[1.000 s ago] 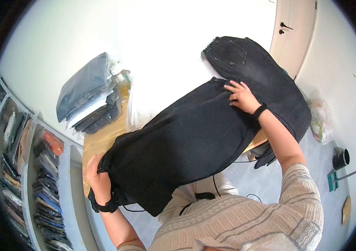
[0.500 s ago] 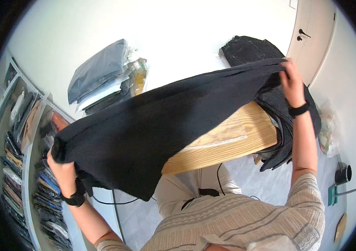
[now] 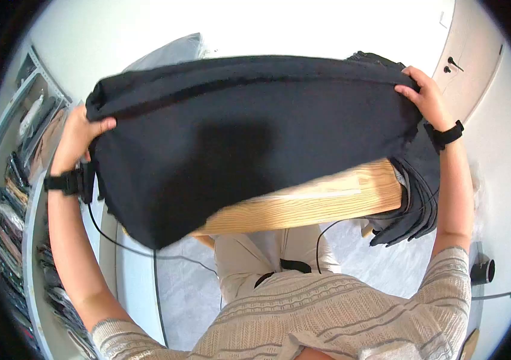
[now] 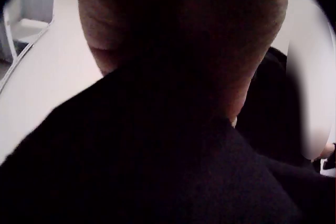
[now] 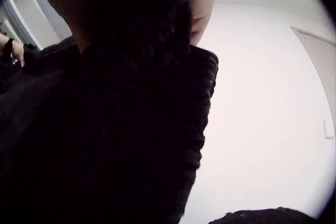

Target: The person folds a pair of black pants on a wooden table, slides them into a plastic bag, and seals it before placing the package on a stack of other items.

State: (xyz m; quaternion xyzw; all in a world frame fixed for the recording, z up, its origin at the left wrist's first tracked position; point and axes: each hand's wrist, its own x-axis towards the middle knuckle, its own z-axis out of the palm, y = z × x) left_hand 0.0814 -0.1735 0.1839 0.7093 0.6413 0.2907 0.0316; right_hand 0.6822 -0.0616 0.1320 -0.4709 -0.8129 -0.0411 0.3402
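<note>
Your left hand (image 3: pixel 77 139) and right hand (image 3: pixel 426 96) each pinch an end of the black denim garment (image 3: pixel 249 138) across the frame's top; hold both level so it hangs flat.

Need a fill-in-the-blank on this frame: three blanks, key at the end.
The left hand and right hand hold up a ____ garment.
The garment hangs above a ____ table.
A pile of dark clothes droops over the table edge on the person's ____ side.
Missing words: black; wooden; right.
</note>
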